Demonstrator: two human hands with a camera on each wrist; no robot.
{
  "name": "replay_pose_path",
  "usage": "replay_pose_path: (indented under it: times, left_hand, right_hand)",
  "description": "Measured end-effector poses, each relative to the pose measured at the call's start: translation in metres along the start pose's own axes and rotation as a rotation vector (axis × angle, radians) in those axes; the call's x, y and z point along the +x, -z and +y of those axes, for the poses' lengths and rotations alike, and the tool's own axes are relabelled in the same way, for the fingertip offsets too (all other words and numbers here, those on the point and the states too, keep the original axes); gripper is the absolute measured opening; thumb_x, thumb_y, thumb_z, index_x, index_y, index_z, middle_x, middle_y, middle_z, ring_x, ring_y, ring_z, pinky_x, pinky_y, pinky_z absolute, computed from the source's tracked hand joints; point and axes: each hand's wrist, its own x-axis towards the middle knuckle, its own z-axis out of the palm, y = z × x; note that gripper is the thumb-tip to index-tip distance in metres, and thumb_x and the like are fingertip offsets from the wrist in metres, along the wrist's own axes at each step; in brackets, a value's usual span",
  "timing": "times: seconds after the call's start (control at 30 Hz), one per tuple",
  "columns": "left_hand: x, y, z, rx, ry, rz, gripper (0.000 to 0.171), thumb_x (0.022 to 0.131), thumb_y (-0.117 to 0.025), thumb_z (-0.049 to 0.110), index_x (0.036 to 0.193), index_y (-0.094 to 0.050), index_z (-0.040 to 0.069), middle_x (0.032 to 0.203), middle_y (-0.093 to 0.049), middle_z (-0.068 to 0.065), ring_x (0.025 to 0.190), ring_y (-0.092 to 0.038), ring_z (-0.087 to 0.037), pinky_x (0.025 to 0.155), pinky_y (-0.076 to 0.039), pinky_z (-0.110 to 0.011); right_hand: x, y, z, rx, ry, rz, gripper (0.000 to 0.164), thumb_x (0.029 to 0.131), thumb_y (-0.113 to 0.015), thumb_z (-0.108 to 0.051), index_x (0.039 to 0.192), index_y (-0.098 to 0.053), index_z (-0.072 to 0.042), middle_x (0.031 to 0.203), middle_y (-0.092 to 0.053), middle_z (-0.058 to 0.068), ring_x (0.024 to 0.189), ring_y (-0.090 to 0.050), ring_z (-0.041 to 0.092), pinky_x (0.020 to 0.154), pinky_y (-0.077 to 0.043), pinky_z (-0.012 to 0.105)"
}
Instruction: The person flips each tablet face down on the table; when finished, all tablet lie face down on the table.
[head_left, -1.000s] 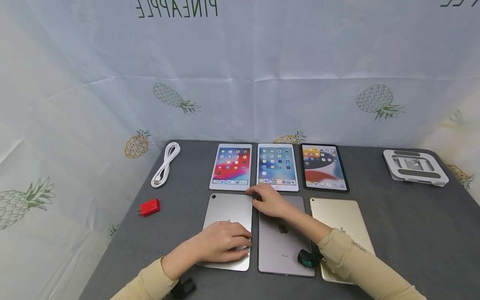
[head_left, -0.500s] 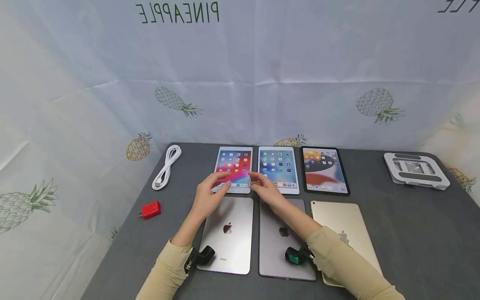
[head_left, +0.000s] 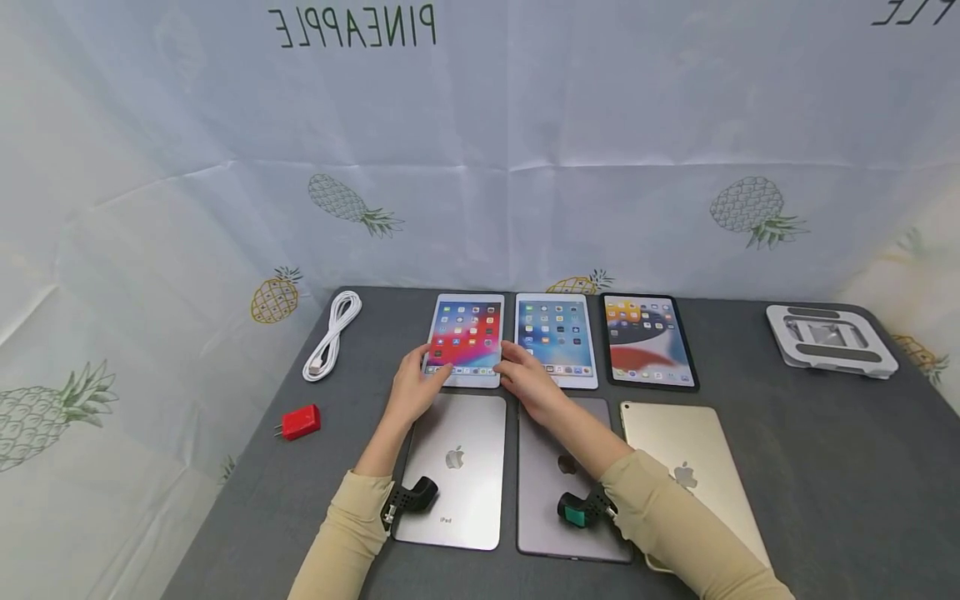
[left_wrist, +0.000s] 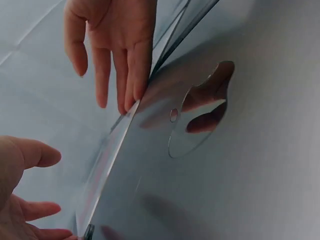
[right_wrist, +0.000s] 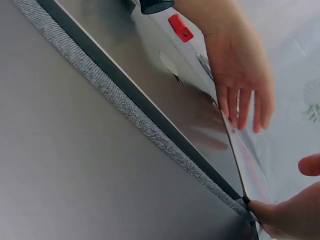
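Observation:
A white-framed tablet with a red and blue screen (head_left: pixel 467 329) lies face up in the back row, at its left end. My left hand (head_left: pixel 411 388) is at its lower left corner, thumb over the bottom of the screen and fingers by the left edge. At the lower right edge, the fingertips of my right hand (head_left: pixel 531 388) reach the same tablet. In the right wrist view, the left hand (left_wrist: pixel 27 185) seen in its own wrist view has extended fingers too. Beneath my forearms lie a silver tablet (head_left: pixel 468 500) and a grey tablet (head_left: pixel 547 529), backs up.
Another white-framed tablet (head_left: pixel 553 329) and a black-framed tablet (head_left: pixel 649 342) continue the back row. A gold tablet (head_left: pixel 708 467) lies face down at front right. A white cable (head_left: pixel 332 333) and a red charger (head_left: pixel 301 422) are on the left, a folded stand (head_left: pixel 831 340) far right.
My left hand has moved up from the silver tablet to the back-left tablet. My right hand has come to that tablet's lower right edge. The tablets stay in their rows.

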Motion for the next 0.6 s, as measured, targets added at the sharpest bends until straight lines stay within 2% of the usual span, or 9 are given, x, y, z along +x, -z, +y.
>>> replay_pose_path:
  times: [0.2, 0.37, 0.6]
  left_hand:
    - [0.001, 0.002, -0.002, -0.107, 0.111, -0.031, 0.062, 0.094, -0.062, 0.026, 0.144, -0.038, -0.004, 0.143, -0.042, -0.028, 0.132, -0.040, -0.041, 0.103, -0.038, -0.056]
    - [0.005, 0.008, 0.002, -0.261, 0.208, -0.051, 0.061, 0.096, -0.059, 0.026, 0.145, -0.037, -0.002, 0.148, -0.037, -0.024, 0.138, -0.034, -0.037, 0.109, -0.032, -0.054]
    - [0.014, 0.016, 0.003, -0.596, 0.310, -0.046, 0.057, 0.098, -0.053, 0.018, 0.146, -0.033, -0.006, 0.149, -0.033, -0.023, 0.136, -0.034, -0.034, 0.115, -0.026, -0.045]
  right_hand:
    - [-0.002, 0.000, -0.004, 0.049, -0.032, 0.011, 0.059, 0.096, -0.049, -0.003, 0.151, -0.026, 0.001, 0.156, -0.023, 0.019, 0.140, -0.029, 0.035, 0.113, -0.028, 0.048]
    - [-0.002, 0.001, -0.005, 0.062, -0.046, 0.014, 0.057, 0.097, -0.049, -0.003, 0.150, -0.027, 0.002, 0.156, -0.024, 0.018, 0.140, -0.030, 0.034, 0.112, -0.030, 0.046]
    - [0.000, 0.002, -0.002, 0.082, -0.067, 0.000, 0.056, 0.098, -0.048, -0.003, 0.149, -0.028, 0.004, 0.156, -0.025, 0.018, 0.141, -0.029, 0.033, 0.113, -0.028, 0.044]
